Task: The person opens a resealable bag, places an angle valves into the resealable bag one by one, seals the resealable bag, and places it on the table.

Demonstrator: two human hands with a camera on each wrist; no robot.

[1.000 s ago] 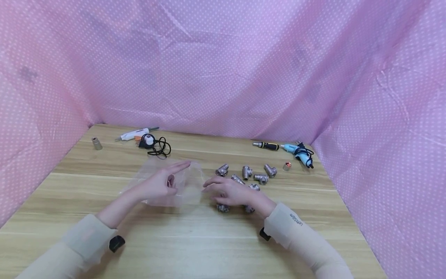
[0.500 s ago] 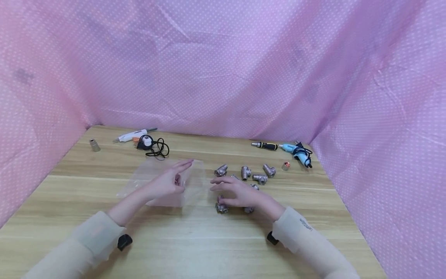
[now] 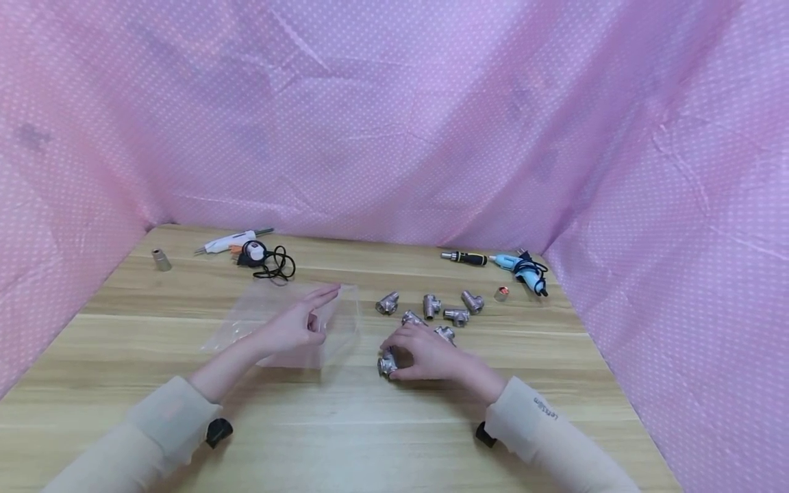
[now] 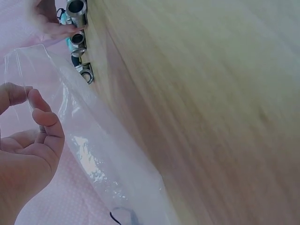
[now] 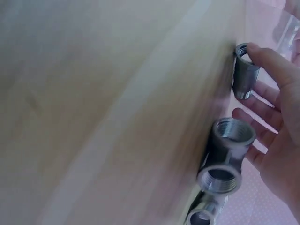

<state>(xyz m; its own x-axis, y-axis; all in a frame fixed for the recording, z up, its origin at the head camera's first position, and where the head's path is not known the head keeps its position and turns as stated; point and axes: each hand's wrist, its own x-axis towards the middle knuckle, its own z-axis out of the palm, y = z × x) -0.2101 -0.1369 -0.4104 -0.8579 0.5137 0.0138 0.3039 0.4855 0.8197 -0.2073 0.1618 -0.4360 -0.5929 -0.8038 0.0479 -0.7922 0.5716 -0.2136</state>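
Head view: we note left hand [image 3: 288, 330] pinching the clear plastic bag [image 3: 340, 331], right hand [image 3: 427, 352] curled round a threaded metal fitting [image 3: 386, 364].

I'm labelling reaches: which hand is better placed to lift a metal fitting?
Probably the right hand: it curls around a metal fitting, while the left hand holds the clear bag.

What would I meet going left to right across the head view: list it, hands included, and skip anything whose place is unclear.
Metal cylinder → white tool → left hand → right hand → blue tool.
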